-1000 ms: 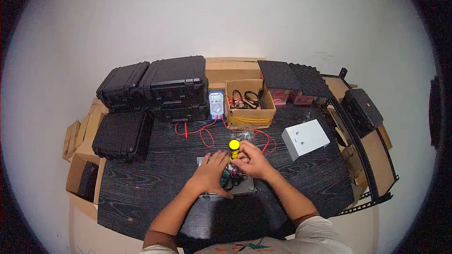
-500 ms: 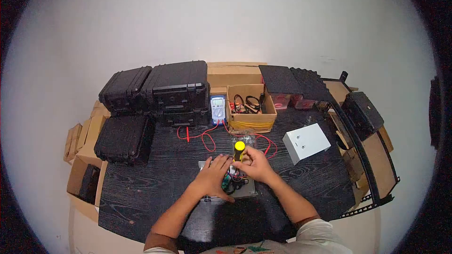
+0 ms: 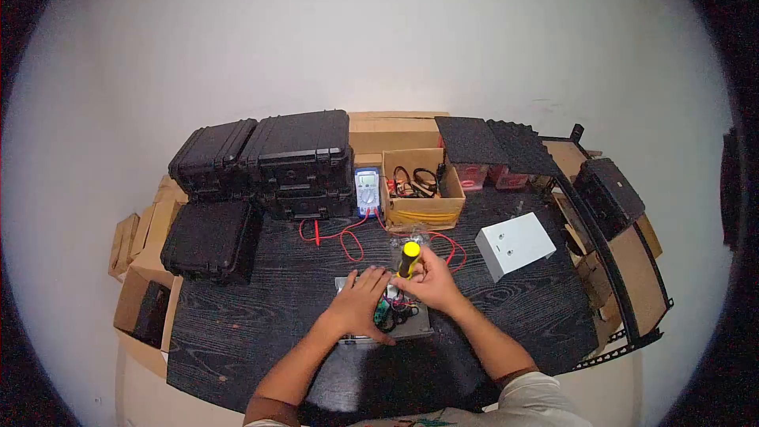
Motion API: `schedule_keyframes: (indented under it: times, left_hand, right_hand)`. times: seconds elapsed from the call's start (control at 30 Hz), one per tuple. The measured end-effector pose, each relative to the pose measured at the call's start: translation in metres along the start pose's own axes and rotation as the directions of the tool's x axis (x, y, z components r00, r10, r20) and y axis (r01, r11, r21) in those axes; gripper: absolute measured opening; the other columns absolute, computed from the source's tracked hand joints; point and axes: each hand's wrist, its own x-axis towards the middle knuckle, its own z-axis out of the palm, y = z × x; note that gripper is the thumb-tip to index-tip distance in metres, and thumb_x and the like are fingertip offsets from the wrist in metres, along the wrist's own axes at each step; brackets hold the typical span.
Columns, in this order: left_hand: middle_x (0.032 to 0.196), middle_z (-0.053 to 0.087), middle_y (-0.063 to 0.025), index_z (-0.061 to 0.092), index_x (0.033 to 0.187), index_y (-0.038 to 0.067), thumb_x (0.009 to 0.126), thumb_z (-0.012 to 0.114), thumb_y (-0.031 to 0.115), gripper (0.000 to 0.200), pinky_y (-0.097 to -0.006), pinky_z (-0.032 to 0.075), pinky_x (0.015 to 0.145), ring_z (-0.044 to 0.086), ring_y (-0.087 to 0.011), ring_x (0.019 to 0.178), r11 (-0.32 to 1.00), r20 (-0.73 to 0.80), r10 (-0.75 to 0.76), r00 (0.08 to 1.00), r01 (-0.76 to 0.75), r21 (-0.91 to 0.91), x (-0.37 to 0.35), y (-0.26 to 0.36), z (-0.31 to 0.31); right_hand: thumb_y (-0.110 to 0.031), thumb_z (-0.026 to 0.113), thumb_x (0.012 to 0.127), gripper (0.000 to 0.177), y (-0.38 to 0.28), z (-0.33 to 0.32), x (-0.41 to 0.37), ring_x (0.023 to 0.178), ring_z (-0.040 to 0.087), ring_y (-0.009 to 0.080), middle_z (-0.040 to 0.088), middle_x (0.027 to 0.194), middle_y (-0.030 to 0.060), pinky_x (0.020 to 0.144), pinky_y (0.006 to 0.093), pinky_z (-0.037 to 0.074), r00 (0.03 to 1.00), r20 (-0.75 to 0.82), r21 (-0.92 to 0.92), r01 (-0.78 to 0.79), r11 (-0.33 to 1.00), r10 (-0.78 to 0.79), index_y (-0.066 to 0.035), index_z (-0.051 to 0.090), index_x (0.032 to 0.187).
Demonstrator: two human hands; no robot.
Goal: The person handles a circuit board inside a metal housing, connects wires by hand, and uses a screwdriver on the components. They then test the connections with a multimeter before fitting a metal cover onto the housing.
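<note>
A screwdriver [image 3: 409, 258] with a yellow-and-black handle stands nearly upright, leaning a little right, and my right hand [image 3: 432, 281] is closed around it. Its tip is hidden behind my fingers, over the far side of a flat grey metal case [image 3: 419, 324]. Inside that case a green circuit board [image 3: 382, 315] shows, with black and coloured wires [image 3: 402, 311] beside it. Across the case's left part lies my left hand [image 3: 360, 300], fingers stretched out and thumb toward me, covering some of the board.
Behind the case sit a clear plastic bag [image 3: 407, 239], a multimeter [image 3: 368, 191] with red leads and a cardboard box [image 3: 427, 211] of cables. Black hard cases [image 3: 296, 142] stack up at the left. At the right are a white box [image 3: 518, 243] and a black metal frame [image 3: 605, 249].
The screwdriver's handle has tilted slightly to the right, with my right hand shifting along with it. My left hand keeps its place on the case. The view has shifted slightly.
</note>
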Motion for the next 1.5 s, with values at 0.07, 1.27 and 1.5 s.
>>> schedule_keyframes:
  times: [0.07, 1.27, 1.5]
  left_hand:
    - [0.164, 0.030, -0.0254, 0.026, 0.159, -0.003, 0.053, 0.086, 0.075, 0.145, -0.0611, 0.018, 0.125, 0.026, -0.0419, 0.155, 1.000, 0.018, -0.005, 1.000, 0.005, 0.003, 0.000, 0.003, -0.005]
    - [0.165, 0.029, -0.0253, 0.024, 0.159, -0.004, 0.055, 0.088, 0.070, 0.143, -0.0613, 0.018, 0.125, 0.023, -0.0417, 0.155, 1.000, 0.007, 0.000, 1.000, 0.000, -0.022, -0.001, 0.001, -0.002]
    - [0.165, 0.028, -0.0260, 0.024, 0.159, -0.004, 0.055, 0.086, 0.074, 0.144, -0.0609, 0.016, 0.125, 0.023, -0.0424, 0.155, 1.000, 0.023, -0.004, 1.000, 0.004, -0.004, -0.001, 0.002, -0.004]
  right_hand:
    - [0.002, 0.080, 0.086, 0.071, -0.010, 0.008, -0.004, 0.095, 0.065, 0.0098, 0.065, 0.127, 0.0113, 0.072, 0.0209, 0.055, 0.982, -0.113, 0.080, 0.164, 0.983, -0.154, -0.006, 0.038, 0.143]
    - [-0.009, 0.078, 0.089, 0.068, -0.023, 0.002, -0.013, 0.084, 0.069, 0.0209, 0.061, 0.127, 0.0172, 0.067, 0.0306, 0.058, 0.829, -0.096, -0.354, 0.489, 0.797, -0.551, -0.007, 0.046, 0.148]
    - [-0.005, 0.075, 0.089, 0.069, -0.036, 0.000, -0.017, 0.095, 0.069, 0.0207, 0.060, 0.132, 0.0187, 0.074, 0.0318, 0.059, 0.790, -0.097, -0.500, 0.488, 0.715, -0.606, -0.007, 0.044, 0.150]
